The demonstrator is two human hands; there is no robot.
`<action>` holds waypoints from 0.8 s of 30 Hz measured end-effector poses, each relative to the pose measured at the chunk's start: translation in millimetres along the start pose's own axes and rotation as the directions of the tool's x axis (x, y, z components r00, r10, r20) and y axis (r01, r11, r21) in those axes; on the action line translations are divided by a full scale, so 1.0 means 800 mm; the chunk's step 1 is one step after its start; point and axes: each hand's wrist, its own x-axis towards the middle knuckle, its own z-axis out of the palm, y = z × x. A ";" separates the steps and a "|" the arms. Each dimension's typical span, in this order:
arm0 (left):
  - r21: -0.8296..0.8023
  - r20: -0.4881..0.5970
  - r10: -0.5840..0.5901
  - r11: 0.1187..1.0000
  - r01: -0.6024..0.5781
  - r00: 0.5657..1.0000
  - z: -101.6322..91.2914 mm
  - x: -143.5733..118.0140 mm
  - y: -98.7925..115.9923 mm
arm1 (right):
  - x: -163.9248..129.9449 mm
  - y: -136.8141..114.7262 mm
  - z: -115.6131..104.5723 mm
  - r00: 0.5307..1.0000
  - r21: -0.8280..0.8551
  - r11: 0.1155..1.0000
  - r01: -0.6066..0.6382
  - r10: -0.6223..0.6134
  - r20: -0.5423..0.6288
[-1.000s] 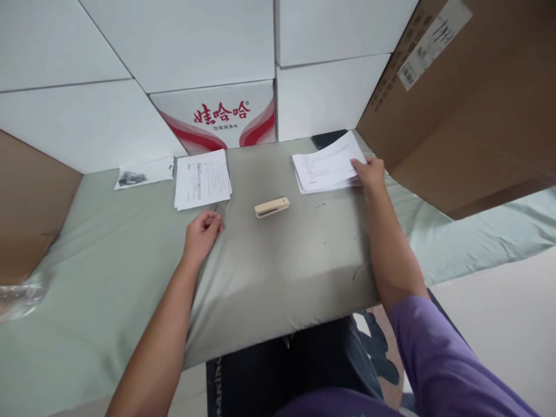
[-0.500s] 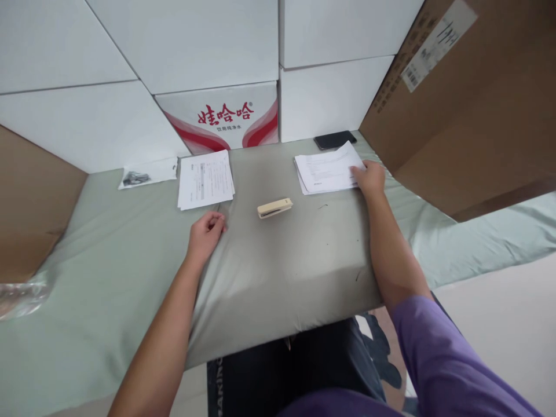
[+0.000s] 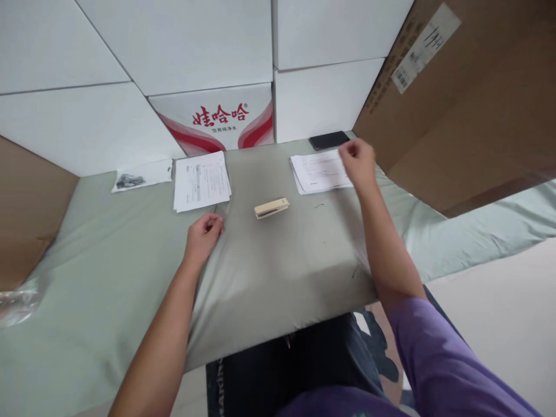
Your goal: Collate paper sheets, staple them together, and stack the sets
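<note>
My left hand (image 3: 205,236) rests on the cloth just below the left stack of printed sheets (image 3: 202,182), its fingers curled with nothing showing in them. Over the right edge of another stack of printed sheets (image 3: 321,172) is my right hand (image 3: 359,163), fingers bent in toward the thumb; I see no sheet between them. It hides that stack's right corner. Between the two stacks, nearer to me, a cream-coloured stapler (image 3: 271,208) lies on its side, touched by neither hand.
A black phone (image 3: 329,140) lies behind the right stack. A clear bag with dark small items (image 3: 130,181) is at the back left. White boxes (image 3: 328,104) wall off the back, with brown cardboard (image 3: 469,121) at the right and left. Green-grey cloth (image 3: 278,278) covers the table.
My right hand has come off the right stack's corner and risen slightly; the lifted sheet corner now lies flatter. My left hand stays put. The view has shifted a little.
</note>
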 end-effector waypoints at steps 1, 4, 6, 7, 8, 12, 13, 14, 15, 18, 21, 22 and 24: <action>0.005 0.003 0.002 1.000 -0.002 1.000 0.000 0.000 -0.001 | -0.019 -0.038 0.004 0.990 0.071 0.995 0.073 -0.081 0.119; 0.009 0.008 0.014 1.000 -0.014 1.000 -0.001 0.001 -0.001 | -0.110 -0.150 0.032 0.742 0.344 0.918 0.199 -0.370 0.558; -0.005 0.004 0.025 1.000 -0.025 1.000 -0.001 0.001 0.001 | -0.188 -0.207 0.061 0.329 0.559 0.789 0.254 -0.614 0.717; -0.013 0.001 0.028 1.000 -0.028 1.000 -0.001 0.001 0.001 | -0.227 -0.226 0.076 0.137 0.639 0.713 0.288 -0.691 0.709; -0.018 -0.002 0.028 0.999 -0.028 1.000 -0.001 0.001 0.001 | -0.263 -0.241 0.090 -0.030 0.695 0.624 0.357 -0.736 0.676; -0.047 -0.008 -0.003 0.999 0.002 1.000 0.001 0.001 -0.002 | -0.358 -0.256 0.129 -0.224 0.727 0.352 0.589 -0.793 0.566; -0.066 -0.007 -0.015 0.998 0.014 1.000 0.002 0.001 -0.003 | -0.367 -0.253 0.134 -0.218 0.723 0.313 0.617 -0.814 0.538; -0.091 -0.005 -0.031 0.995 0.030 1.000 0.002 0.001 -0.004 | -0.372 -0.250 0.137 -0.203 0.718 0.285 0.635 -0.835 0.512; -0.119 -0.004 -0.048 0.992 0.047 0.999 0.001 0.002 -0.004 | -0.374 -0.247 0.139 -0.183 0.712 0.273 0.647 -0.851 0.492; -0.138 -0.036 -0.060 0.989 0.054 0.998 -0.010 0.009 -0.001 | -0.371 -0.242 0.142 -0.153 0.701 0.253 0.666 -0.874 0.461; 0.123 -0.080 0.084 0.990 -0.074 0.993 -0.031 0.030 0.008 | -0.371 -0.244 0.142 -0.177 0.694 0.242 0.678 -0.863 0.474; 0.279 -0.053 0.146 0.952 -0.126 0.988 -0.039 0.040 0.011 | -0.371 -0.245 0.142 -0.185 0.695 0.246 0.676 -0.856 0.483; 0.558 0.092 0.258 0.787 -0.264 0.962 -0.050 0.063 0.016 | -0.372 -0.247 0.142 -0.189 0.700 0.265 0.663 -0.846 0.499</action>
